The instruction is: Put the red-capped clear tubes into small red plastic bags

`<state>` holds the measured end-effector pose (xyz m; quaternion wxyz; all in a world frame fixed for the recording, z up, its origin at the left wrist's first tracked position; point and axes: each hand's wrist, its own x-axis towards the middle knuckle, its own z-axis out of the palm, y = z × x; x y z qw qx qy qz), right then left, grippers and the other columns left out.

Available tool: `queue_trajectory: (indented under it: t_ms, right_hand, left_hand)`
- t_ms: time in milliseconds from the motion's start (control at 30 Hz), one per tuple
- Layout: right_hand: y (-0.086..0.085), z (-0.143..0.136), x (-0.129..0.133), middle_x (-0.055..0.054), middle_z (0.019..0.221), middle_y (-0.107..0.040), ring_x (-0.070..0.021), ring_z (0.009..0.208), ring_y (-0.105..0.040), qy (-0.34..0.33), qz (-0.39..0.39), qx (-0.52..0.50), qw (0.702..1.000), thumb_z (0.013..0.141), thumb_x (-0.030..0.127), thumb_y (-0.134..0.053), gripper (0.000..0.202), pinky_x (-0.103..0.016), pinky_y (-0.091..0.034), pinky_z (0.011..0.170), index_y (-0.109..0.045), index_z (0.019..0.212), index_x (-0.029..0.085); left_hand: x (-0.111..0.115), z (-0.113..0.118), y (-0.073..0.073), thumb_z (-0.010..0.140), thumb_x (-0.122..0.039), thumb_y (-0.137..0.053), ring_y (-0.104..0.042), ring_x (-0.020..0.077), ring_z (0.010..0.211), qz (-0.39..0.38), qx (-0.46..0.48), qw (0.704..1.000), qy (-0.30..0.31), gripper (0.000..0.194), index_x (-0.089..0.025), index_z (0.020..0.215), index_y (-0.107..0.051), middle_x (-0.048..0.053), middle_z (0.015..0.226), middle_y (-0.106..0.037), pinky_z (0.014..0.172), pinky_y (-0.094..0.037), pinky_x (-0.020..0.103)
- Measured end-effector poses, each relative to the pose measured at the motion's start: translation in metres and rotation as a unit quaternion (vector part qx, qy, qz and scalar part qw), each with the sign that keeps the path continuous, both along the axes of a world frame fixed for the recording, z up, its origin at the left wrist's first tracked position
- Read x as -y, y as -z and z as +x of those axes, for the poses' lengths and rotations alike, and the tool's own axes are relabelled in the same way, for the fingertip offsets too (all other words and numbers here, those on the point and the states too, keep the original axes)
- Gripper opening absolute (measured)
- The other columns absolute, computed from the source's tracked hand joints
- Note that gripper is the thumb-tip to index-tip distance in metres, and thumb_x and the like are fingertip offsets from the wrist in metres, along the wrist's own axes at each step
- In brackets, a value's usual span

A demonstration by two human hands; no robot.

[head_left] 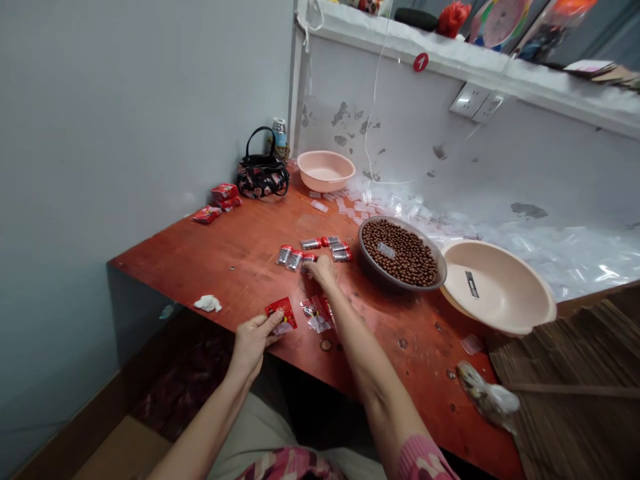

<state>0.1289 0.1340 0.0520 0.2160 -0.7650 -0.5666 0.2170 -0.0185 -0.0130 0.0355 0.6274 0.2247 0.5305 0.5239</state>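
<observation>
My left hand [254, 339] pinches a red printed packet [283, 312] with a clear lower part, just above the table's front edge. Farther forward, my right hand [321, 268] reaches down with bent fingers onto a small clear box with a red end [309, 261]. Several like boxes lie close by, among them a clear box with dark contents [285, 254] to the left and another box [311, 244] behind. Between my arms lies a second red and clear packet [316, 313], partly covered by my right forearm.
A grey bowl of brown beads [400, 253] stands right of my right hand, beside a cream basin [505, 287]. A pink basin [326, 169], a flowered handbag [263, 175] and red packs [225, 197] stand farther back. Clear plastic pieces [450, 223] pile along the wall. Brown cardboard [575, 380] lies right.
</observation>
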Motion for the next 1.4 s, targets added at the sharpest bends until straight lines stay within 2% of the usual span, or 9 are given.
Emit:
queue_trajectory:
  t_ms: [167, 267, 300, 400, 533, 700, 1000, 1233, 1400]
  right_hand:
    - [-0.009, 0.019, 0.037, -0.007, 0.072, -0.066, -0.0201, 0.072, -0.061, -0.037, 0.035, -0.063, 0.997, 0.068, 0.034, -0.053, 0.022, -0.026, -0.043, 0.059, -0.062, 0.074, 0.014]
    - [-0.011, 0.03, 0.09, -0.004, 0.08, -0.065, -0.0148, 0.07, -0.06, -0.063, 0.071, -0.133, 0.987, 0.078, 0.037, -0.043, 0.027, -0.022, -0.044, 0.056, -0.055, 0.09, 0.016]
    - [-0.01, 0.032, 0.11, -0.004, 0.08, -0.064, -0.0148, 0.067, -0.06, -0.078, 0.097, -0.217, 0.968, 0.078, 0.038, -0.044, 0.027, -0.022, -0.044, 0.053, -0.053, 0.092, 0.016]
    - [-0.008, 0.034, 0.17, 0.0, 0.064, -0.06, -0.0117, 0.051, -0.055, -0.085, 0.096, -0.339, 0.932, 0.077, 0.036, -0.05, 0.021, -0.021, -0.044, 0.048, -0.053, 0.087, 0.018]
    - [-0.007, 0.03, 0.216, 0.0, 0.065, -0.06, -0.0117, 0.051, -0.054, -0.059, 0.075, -0.389, 0.916, 0.077, 0.033, -0.051, 0.017, -0.021, -0.044, 0.045, -0.052, 0.088, 0.019]
    - [-0.006, 0.038, 0.227, 0.0, 0.065, -0.061, -0.0131, 0.05, -0.056, -0.011, 0.077, -0.404, 0.912, 0.076, 0.035, -0.052, 0.02, -0.022, -0.045, 0.043, -0.052, 0.087, 0.019]
    - [0.002, 0.067, 0.238, 0.0, 0.06, -0.06, -0.0122, 0.046, -0.054, 0.04, 0.107, -0.404, 0.908, 0.074, 0.036, -0.055, 0.018, -0.022, -0.043, 0.042, -0.054, 0.078, 0.018]
    - [0.0, 0.08, 0.247, -0.002, 0.068, -0.063, -0.0146, 0.058, -0.058, 0.042, 0.168, -0.29, 0.941, 0.075, 0.034, -0.053, 0.016, -0.024, -0.046, 0.053, -0.057, 0.082, 0.019]
    - [0.005, 0.089, 0.249, 0.0, 0.06, -0.06, -0.012, 0.046, -0.054, 0.033, 0.13, -0.388, 0.912, 0.074, 0.036, -0.054, 0.018, -0.022, -0.044, 0.043, -0.056, 0.08, 0.019]
  left_hand:
    - [-0.001, 0.003, -0.004, 0.056, -0.027, -0.072, -0.058, 0.0102, 0.05, -0.032, 0.088, 0.995, -0.026, 0.022, -0.011, 0.058, -0.058, 0.001, 0.053, -0.061, 0.049, -0.049, 0.02]
    - [-0.002, 0.009, -0.006, 0.057, -0.024, -0.072, -0.057, 0.0095, 0.05, -0.033, 0.136, 0.99, -0.033, 0.02, -0.011, 0.065, -0.06, 0.0, 0.057, -0.061, 0.05, -0.05, 0.021]
    - [-0.002, 0.012, -0.006, 0.057, -0.023, -0.072, -0.058, 0.0098, 0.051, -0.033, 0.147, 0.988, -0.038, 0.019, -0.011, 0.066, -0.06, 0.0, 0.058, -0.062, 0.05, -0.051, 0.022]
    - [-0.003, 0.024, -0.007, 0.059, -0.02, -0.071, -0.058, 0.0106, 0.053, -0.04, 0.175, 0.983, -0.049, 0.016, -0.012, 0.065, -0.058, 0.0, 0.059, -0.061, 0.052, -0.052, 0.025]
    - [-0.002, 0.047, -0.008, 0.062, -0.017, -0.068, -0.06, 0.0115, 0.056, -0.054, 0.214, 0.975, -0.021, 0.012, -0.012, 0.069, -0.059, 0.002, 0.062, -0.063, 0.054, -0.053, 0.025]
    - [0.004, 0.076, -0.013, 0.063, -0.018, -0.068, -0.059, 0.0109, 0.052, -0.061, 0.214, 0.975, 0.019, 0.012, -0.013, 0.068, -0.058, 0.001, 0.059, -0.063, 0.051, -0.051, 0.022]
    - [0.02, 0.111, -0.027, 0.06, -0.021, -0.069, -0.06, 0.0111, 0.057, 0.032, 0.185, 0.974, 0.123, 0.019, -0.012, 0.073, -0.06, 0.001, 0.066, -0.065, 0.058, -0.05, 0.022]
    - [0.025, 0.124, -0.018, 0.057, -0.022, -0.071, -0.061, 0.0134, 0.057, -0.015, 0.143, 0.963, 0.226, 0.02, -0.011, 0.071, -0.061, 0.003, 0.065, -0.066, 0.057, -0.05, 0.024]
    - [0.025, 0.126, -0.015, 0.06, -0.024, -0.069, -0.058, 0.0118, 0.05, 0.021, 0.147, 0.951, 0.272, 0.016, -0.011, 0.058, -0.06, 0.002, 0.056, -0.063, 0.052, -0.047, 0.023]
